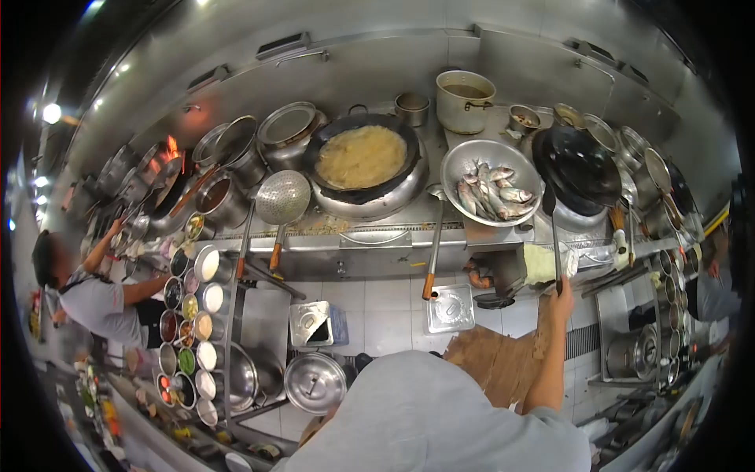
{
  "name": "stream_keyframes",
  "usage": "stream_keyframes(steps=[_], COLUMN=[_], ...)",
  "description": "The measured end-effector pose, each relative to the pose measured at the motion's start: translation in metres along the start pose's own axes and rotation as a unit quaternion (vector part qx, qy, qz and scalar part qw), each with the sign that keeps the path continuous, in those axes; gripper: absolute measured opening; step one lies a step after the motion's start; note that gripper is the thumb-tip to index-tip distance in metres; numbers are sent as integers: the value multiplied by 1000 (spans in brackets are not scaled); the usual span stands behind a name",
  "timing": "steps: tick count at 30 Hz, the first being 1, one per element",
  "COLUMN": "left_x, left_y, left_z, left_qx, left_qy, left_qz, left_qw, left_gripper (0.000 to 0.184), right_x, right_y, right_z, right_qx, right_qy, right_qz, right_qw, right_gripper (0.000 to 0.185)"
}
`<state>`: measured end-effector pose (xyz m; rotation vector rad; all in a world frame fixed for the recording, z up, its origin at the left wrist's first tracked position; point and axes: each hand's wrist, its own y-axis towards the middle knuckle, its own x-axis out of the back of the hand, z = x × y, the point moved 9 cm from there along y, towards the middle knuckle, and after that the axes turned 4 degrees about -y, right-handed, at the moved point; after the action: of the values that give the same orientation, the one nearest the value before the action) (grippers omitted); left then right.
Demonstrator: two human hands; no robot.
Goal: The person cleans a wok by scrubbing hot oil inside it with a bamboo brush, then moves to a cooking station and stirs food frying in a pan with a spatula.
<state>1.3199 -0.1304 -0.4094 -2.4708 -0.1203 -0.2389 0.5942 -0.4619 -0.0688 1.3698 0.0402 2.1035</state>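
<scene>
My right hand (560, 302) is closed around the lower end of a long, dark wok ladle (556, 240). The ladle points away from me, and its narrow-looking head lies by the near left edge of a black wok (580, 167). Left of that wok, a wide steel bowl (452, 169) holds several whole silvery fish (494, 191). Farther left, a second wok (311, 149) is filled with yellowish, frothy liquid (362, 156). My left hand does not show; my body hides the area in front of me. A pale folded cloth (540, 263) hangs near my right hand.
A perforated skimmer (284, 198) and a wooden-handled ladle (434, 244) rest along the stove edge. A tall pot (465, 110) stands behind the fish. Seasoning containers (207, 263) line the left rack. Another person (102, 303) works at left near flames (171, 148). Cardboard (491, 362) covers some floor.
</scene>
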Motion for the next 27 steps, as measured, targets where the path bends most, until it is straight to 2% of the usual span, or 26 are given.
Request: stream_keyframes(steps=[5, 7, 9, 11, 13, 14, 15, 17, 18, 19, 20, 21, 22, 23, 24, 25, 27], left_x=[28, 38, 30, 20, 2, -10, -25, -33, -37, -41, -42, -45, -49, -50, -42, -34, -35], left_y=[-10, -8, -6, 6, 15, 13, 9, 19, 40, 47, 38, 29, 19, 21, 31, 37, 25], left_z=[-35, -59, -89, -121, -141, -154, -169, -151, -127, -118, -128, -137, -144, -143, -124, -103, -101], left_qx=[75, 113, 158, 90, 59, 41, 21, 8, -57, -123, -125, -72, -18, -19, 23, 67, 47], left_qy=[-136, -121, -66, -57, -29, 16, 56, 65, 73, 80, 76, 72, 67, 61, 38, 19, 63], left_qz=[-55, -62, -37, -35, 18, 34, 43, 33, 73, 114, 112, 112, 114, 118, 91, 67, 81], left_qw=[986, 984, 985, 994, 998, 998, 997, 997, 993, 983, 983, 988, 991, 991, 995, 995, 994], left_gripper=[26, 26, 32, 33, 34, 34, 33, 26, 23, 20, 20, 16, 14, 14, 13, 13, 14], right_x=[-39, -61, -87, -92, -84, -69, -65, -71, -60, -79, -112, -139, -160, -166, -162, -118, -120], right_y=[4, 15, 25, 25, 9, -4, -22, -87, -127, -173, -246, -326, -414, -494, -565, -605, -630], right_z=[-43, -51, -76, -98, -129, -141, -154, -203, -190, -208, -237, -262, -281, -289, -293, -260, -256], right_qx=[9, 59, 78, -19, -120, -165, -167, -243, -337, -357, -364, -354, -331, -334, -359, -459, -457], right_qy=[-34, 0, 96, 153, 225, 200, 200, 250, 261, 228, 187, 144, 119, 127, 168, 107, 112], right_qz=[72, 25, -1, 13, -43, -37, -40, -117, -11, 66, 176, 311, 457, 571, 633, 658, 660], right_qw=[997, 998, 992, 988, 966, 965, 965, 930, 904, 903, 895, 870, 817, 740, 666, 587, 586], right_gripper=[53, 54, 51, 50, 48, 49, 49, 50, 50, 45, 40, 36, 31, 27, 23, 24, 24])
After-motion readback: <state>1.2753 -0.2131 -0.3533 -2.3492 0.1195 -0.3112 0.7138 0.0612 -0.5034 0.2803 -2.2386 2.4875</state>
